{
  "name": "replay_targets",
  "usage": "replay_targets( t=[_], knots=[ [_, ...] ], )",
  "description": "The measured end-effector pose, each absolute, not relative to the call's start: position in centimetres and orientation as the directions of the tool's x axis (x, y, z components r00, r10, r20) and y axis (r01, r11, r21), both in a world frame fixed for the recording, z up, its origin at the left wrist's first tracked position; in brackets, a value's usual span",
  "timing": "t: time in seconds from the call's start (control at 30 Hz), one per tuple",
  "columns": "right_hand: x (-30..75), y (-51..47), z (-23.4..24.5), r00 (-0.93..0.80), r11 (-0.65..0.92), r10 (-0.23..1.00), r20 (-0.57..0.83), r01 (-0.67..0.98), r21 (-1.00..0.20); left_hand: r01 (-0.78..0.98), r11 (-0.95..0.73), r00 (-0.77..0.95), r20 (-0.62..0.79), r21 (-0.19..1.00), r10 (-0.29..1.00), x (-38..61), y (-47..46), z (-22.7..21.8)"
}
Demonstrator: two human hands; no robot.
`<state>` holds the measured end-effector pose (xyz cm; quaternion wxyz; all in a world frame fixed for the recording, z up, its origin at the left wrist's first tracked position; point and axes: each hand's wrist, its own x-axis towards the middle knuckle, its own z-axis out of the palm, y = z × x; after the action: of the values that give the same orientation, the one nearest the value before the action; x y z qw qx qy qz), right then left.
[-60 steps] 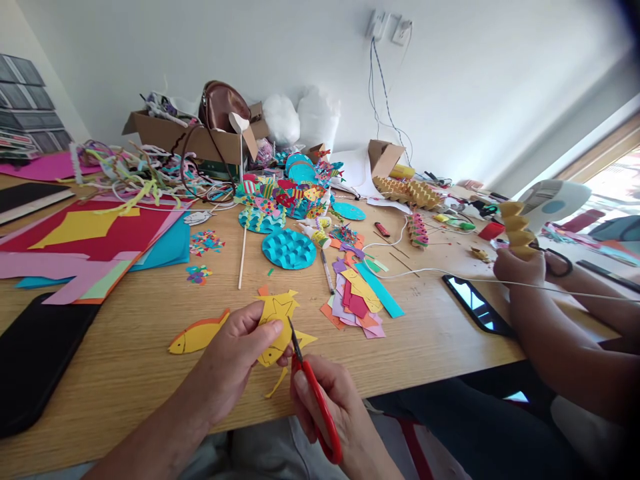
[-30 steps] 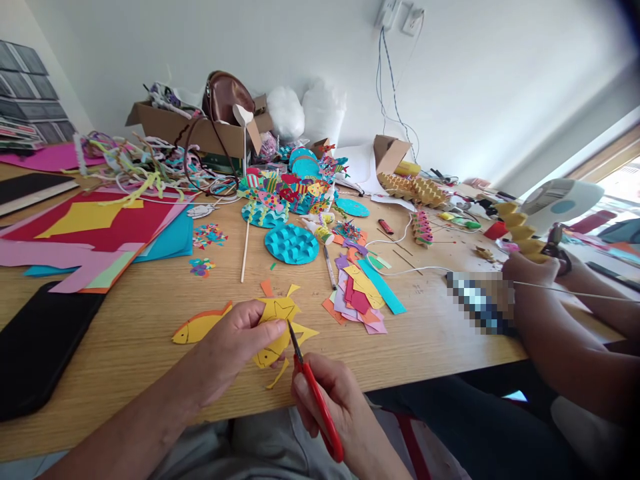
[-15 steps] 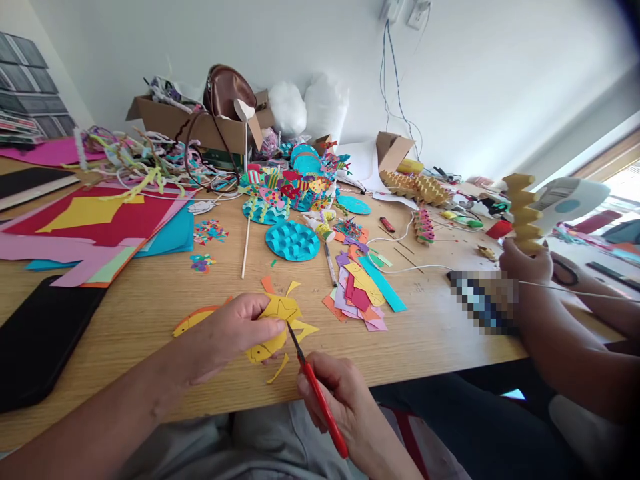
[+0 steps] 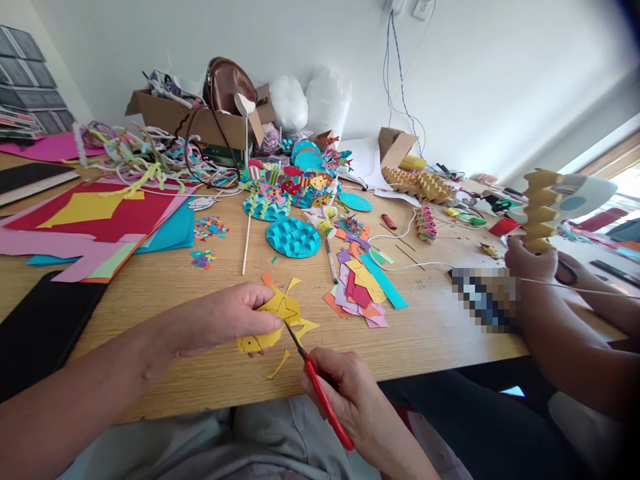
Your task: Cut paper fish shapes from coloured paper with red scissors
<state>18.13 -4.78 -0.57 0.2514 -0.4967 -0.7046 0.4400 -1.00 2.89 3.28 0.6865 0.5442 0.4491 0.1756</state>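
My left hand [image 4: 240, 310] pinches a piece of yellow paper [image 4: 283, 305] with a fish drawn on it in dark lines. Red-handled scissors [image 4: 323, 397] are in my right hand [image 4: 345, 387], their blades pointing up and left at the paper's right edge beside my left thumb. Whether the blades are fully closed is hard to make out. Thin yellow offcuts [image 4: 279, 365] lie on the wooden table around the paper, and a small orange scrap [image 4: 267, 277] shows just behind it.
Coloured paper scraps [image 4: 357, 287] are piled right of my hands, near a marker [image 4: 331, 261]. Blue honeycomb paper [image 4: 293, 238] lies farther back. A black phone-like slab [image 4: 45, 333] and paper sheets [image 4: 115, 213] are at left. At right, another person's hands [image 4: 533, 260] hold folded yellow paper [image 4: 541, 207].
My left hand and the yellow paper have shifted slightly left and up, and the fish end has turned. The orange-and-yellow fish beside my left wrist is now hidden behind my arm.
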Motion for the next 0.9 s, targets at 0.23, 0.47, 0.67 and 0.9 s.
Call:
replay_targets(
  t=[0.23, 0.47, 0.67, 0.9],
  knots=[
    [18.3, -4.4, 0.1, -0.392, 0.171, 0.917, -0.07, 0.548, -0.819, 0.222, 0.395, 0.577, -0.446, 0.892, 0.684, -1.2, 3.2, 3.5],
    [18.2, -4.2, -0.7, -0.364, 0.085, 0.925, -0.107, 0.474, -0.876, 0.203, 0.341, 0.508, -0.397, 0.918, 0.765, -1.5, 3.2, 3.2],
    [17.8, -4.2, -1.4, -0.362, -0.03, 0.921, -0.146, 0.307, -0.951, 0.11, 0.33, 0.454, -0.343, 0.938, 0.822, -1.0, 2.8, 3.2],
    [16.9, -4.4, -1.4, -0.348, -0.118, 0.925, -0.15, 0.112, -0.987, -0.004, 0.345, 0.448, -0.307, 0.938, 0.84, -0.2, 2.0, 2.6]
  ],
)
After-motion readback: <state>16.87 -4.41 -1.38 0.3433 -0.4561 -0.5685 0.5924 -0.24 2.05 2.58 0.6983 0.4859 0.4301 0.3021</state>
